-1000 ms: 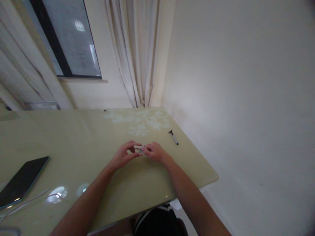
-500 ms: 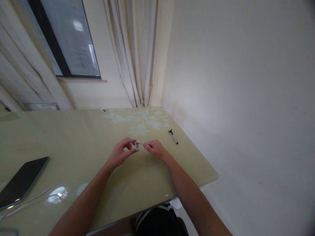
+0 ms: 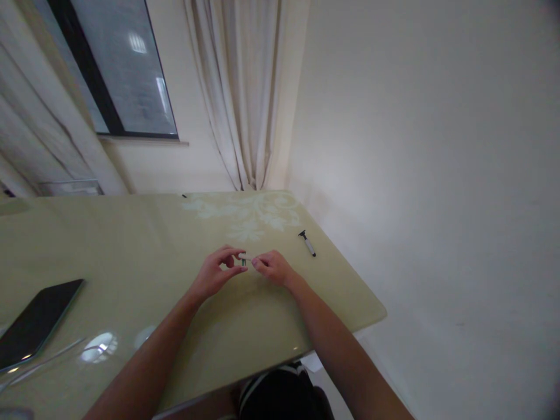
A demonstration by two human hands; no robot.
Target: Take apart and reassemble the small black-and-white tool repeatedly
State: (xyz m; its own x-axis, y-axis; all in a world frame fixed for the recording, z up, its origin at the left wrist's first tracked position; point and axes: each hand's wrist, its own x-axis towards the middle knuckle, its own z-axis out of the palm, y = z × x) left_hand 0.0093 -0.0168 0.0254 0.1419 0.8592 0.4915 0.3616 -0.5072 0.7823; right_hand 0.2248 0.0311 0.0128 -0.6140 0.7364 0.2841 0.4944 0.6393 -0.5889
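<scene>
Pinched upright between the thumb and fingertips of my left hand is a small razor cartridge, dark with a bit of green. My right hand is closed round a pale toothbrush; most of its handle is hidden in the fist. The toothbrush's whitish head lies across the cartridge, seemingly touching it, though the bristles are too small to make out. Both hands are held above the table, close together. To the right of my right hand, a razor with a grey and black handle lies on the tabletop.
The glossy, pale yellow-green table has a white floral pattern at its far end. A black tablet lies at left, with a pale cable nearby. A tiny dark piece rests at the far edge. A wall borders the right side.
My right hand has shifted slightly left, and the toothbrush head has slid left over the cartridge toward my left fingers. My left hand stays nearly in place, still gripping the cartridge.
</scene>
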